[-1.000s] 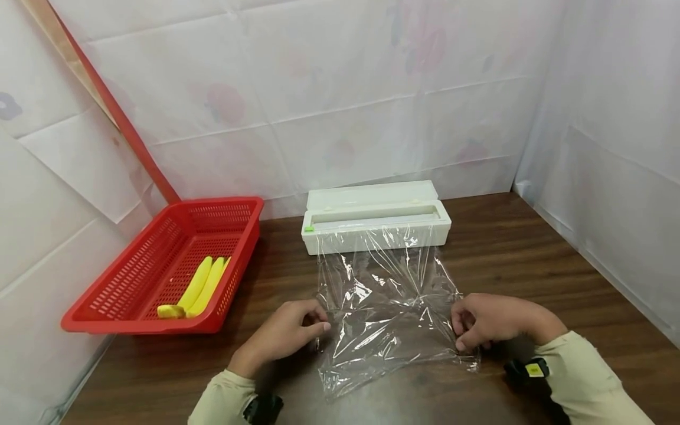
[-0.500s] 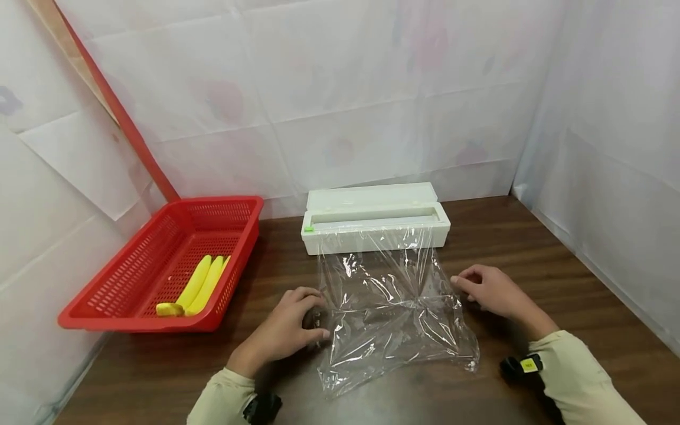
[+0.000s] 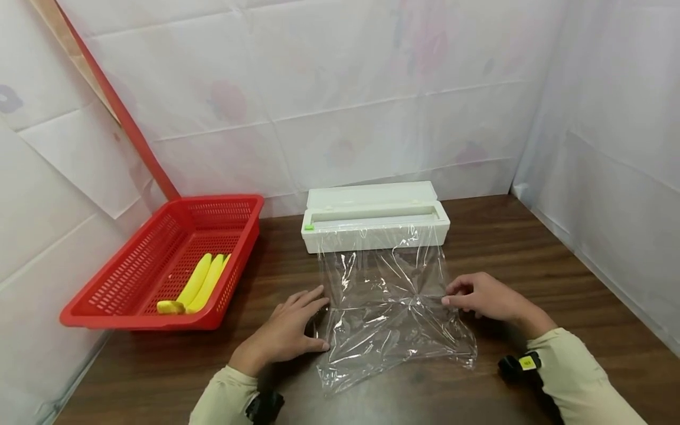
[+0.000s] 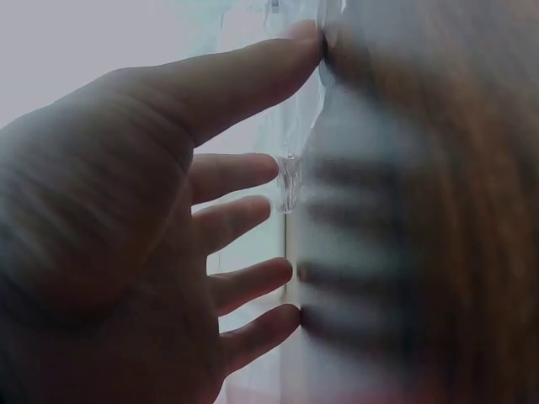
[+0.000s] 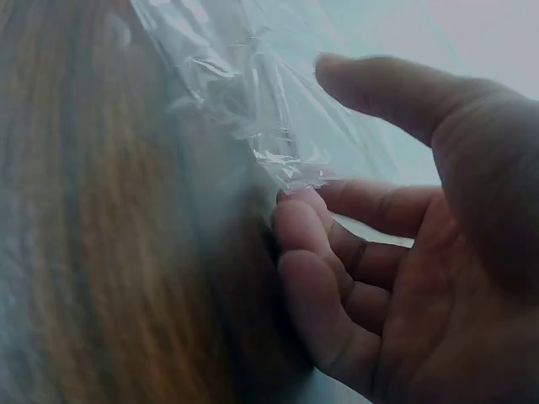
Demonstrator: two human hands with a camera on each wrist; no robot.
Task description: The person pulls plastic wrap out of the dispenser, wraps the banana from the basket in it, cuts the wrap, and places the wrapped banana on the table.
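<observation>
A sheet of clear cling film (image 3: 382, 330), creased and shiny, lies across the table from a white cling film dispenser box (image 3: 374, 241) whose lid stands raised. My left hand (image 3: 287, 332) rests at the film's left edge, fingers spread and fairly straight, with the thumb tip down on that edge. At the film's right edge is my right hand (image 3: 491, 300), thumb and forefinger tips right at the plastic. In the right wrist view a gap shows between thumb (image 5: 379, 88) and fingers, and the bunched film edge (image 5: 290, 164) meets the fingertips; the lower fingers are bent.
A red plastic basket (image 3: 138, 323) stands at the left with several yellow bananas (image 3: 204, 283) inside. The dark wooden table (image 3: 526, 254) is bounded by white sheeting (image 3: 340, 112) behind and at both sides. A green slider (image 3: 309, 227) sits on the box's left end.
My right hand has let go of the film's lower right, moved up and away, then back in to its right edge. My left hand's fingers have spread and straightened at the left edge.
</observation>
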